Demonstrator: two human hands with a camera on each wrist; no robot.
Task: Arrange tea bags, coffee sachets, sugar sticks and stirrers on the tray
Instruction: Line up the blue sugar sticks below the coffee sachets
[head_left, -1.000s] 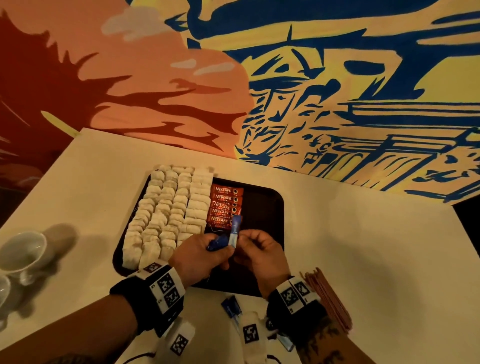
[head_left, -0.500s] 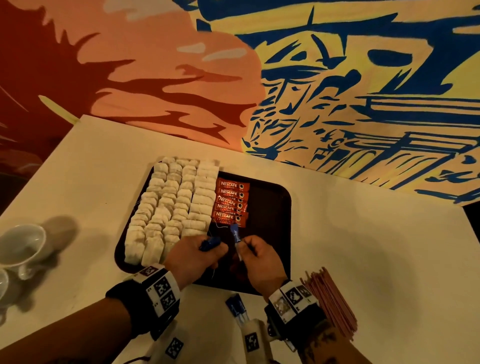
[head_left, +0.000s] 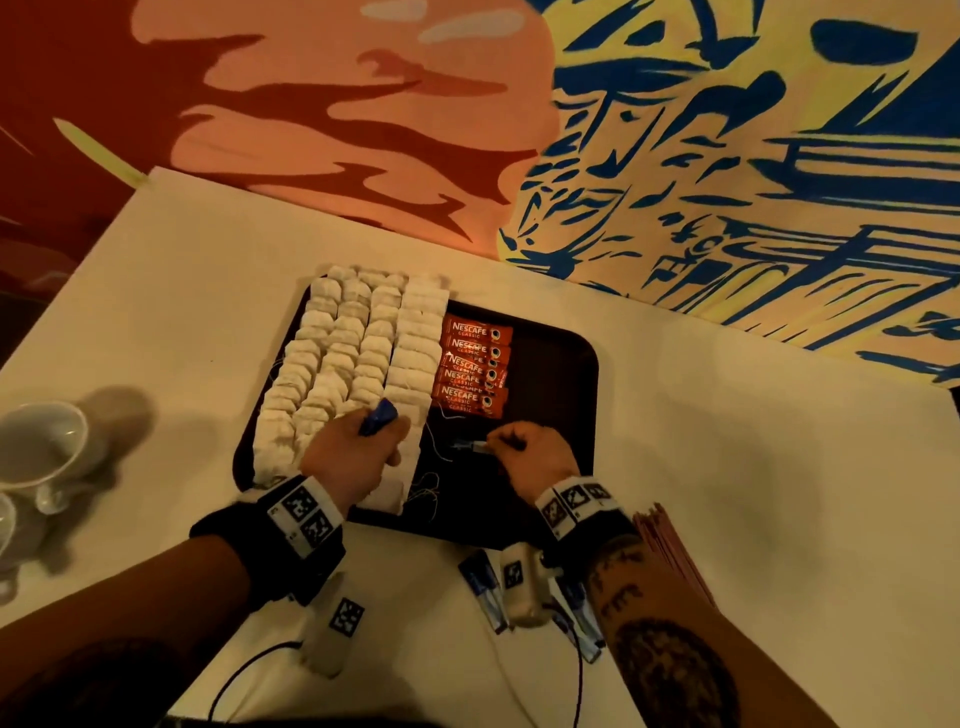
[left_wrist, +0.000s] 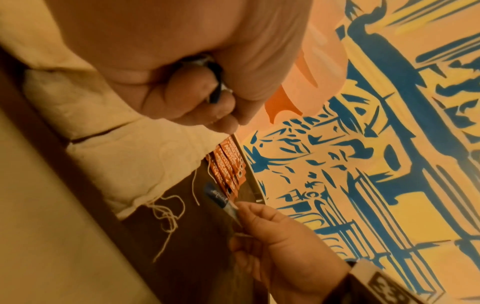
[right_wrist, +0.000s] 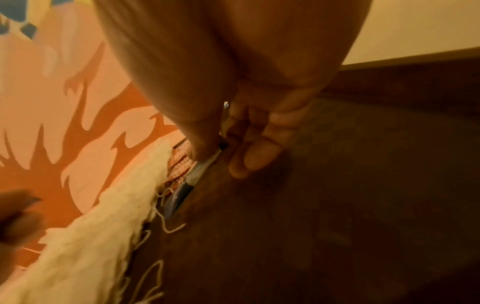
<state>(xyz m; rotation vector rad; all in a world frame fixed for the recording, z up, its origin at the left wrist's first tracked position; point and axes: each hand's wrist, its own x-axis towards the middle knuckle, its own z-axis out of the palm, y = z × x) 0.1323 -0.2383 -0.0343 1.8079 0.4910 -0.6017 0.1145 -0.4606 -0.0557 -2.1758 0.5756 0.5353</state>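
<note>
Laying one blue sugar stick on the tray below the coffee sachets, pinched by right hand; left hand clutching spares; next, release and align flat

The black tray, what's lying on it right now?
On the tray lie rows of white tea bags, five red coffee sachets, and a blue sugar stick that the right hand is laying down. What lies beneath the left hand is hidden.
</note>
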